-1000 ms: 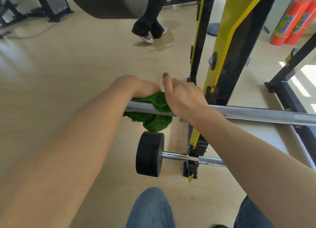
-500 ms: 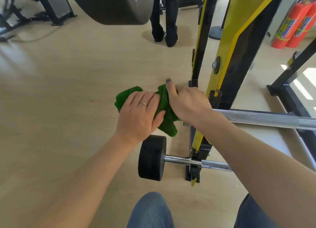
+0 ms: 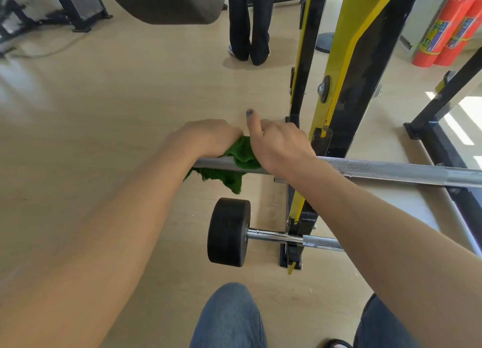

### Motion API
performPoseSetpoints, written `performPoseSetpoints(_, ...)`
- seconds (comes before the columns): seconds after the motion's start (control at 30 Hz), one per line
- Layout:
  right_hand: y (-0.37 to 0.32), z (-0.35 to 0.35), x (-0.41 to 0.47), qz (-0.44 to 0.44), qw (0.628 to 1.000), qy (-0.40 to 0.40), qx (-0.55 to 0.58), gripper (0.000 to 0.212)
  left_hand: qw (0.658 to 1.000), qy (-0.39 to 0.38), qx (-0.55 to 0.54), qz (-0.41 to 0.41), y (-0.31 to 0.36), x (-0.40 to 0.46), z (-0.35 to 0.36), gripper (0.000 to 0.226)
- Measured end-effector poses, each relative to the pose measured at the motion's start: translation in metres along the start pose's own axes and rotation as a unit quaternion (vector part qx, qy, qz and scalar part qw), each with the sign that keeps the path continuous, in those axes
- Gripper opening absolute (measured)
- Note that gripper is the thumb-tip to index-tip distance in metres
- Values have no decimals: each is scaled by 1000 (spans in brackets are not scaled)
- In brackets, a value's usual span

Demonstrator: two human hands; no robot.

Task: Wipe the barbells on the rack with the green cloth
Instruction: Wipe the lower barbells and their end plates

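Note:
A bare steel barbell (image 3: 391, 169) lies across the yellow and black rack (image 3: 347, 68), its left end sticking out past the upright. The green cloth (image 3: 240, 162) is wrapped over that end and hangs below it. My left hand (image 3: 208, 137) grips the cloth around the bar, fingers hidden underneath. My right hand (image 3: 279, 141) holds the cloth and bar right beside it, thumb pointing up. Lower down, a second barbell (image 3: 273, 236) with a black round weight (image 3: 229, 231) sits in the rack.
A large dark weight plate (image 3: 167, 0) hangs overhead at the top. A person in black trousers (image 3: 249, 26) stands on the wooden floor beyond. Red fire extinguishers (image 3: 451, 29) stand at the far right. My knees in blue jeans (image 3: 229, 319) show at the bottom.
My left hand lay flat on top of the cloth half a second ago; it has rolled forward over the bar, so the bar's end shows again. A second ago it was in this same rolled-over pose.

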State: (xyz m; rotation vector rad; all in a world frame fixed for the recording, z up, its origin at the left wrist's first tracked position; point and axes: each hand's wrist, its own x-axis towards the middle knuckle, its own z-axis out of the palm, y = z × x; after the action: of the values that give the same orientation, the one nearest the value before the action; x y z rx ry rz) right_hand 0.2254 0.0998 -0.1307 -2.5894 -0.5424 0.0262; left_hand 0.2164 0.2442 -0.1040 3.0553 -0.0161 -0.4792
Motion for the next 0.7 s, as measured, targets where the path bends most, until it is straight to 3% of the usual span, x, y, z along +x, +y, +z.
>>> performPoseSetpoints(0.1, -1, -4, -2, 9, 999, -4, 42, 64, 982, 183, 43, -24, 22, -16, 17, 38)
performPoseSetpoints(0.2, -6, -9, -8, 11, 997, -6, 79, 59, 921, 388, 0, -32, 50, -29, 52, 30)
performPoseSetpoints(0.27, -6, -15, -11, 20, 993, -28, 113, 57, 883, 469, -28, 7, 45, -31, 68, 38)
performPoseSetpoints(0.37, -5, -23, -11, 32, 989, -70, 125, 64, 887, 439, 42, 139, 9, -36, 71, 46)
performPoseSetpoints(0.43, -6, -23, -10, 28, 990, -80, 115, 57, 894, 392, 104, 190, -20, -39, 65, 55)
performPoseSetpoints(0.57, -7, -24, -13, 52, 979, -50, 193, 46, 904, 354, 152, 187, -56, -39, 56, 69)
performPoseSetpoints(0.7, -10, -24, -16, 47, 977, -47, 204, 45, 914, 340, 138, 173, -32, -40, 47, 74)
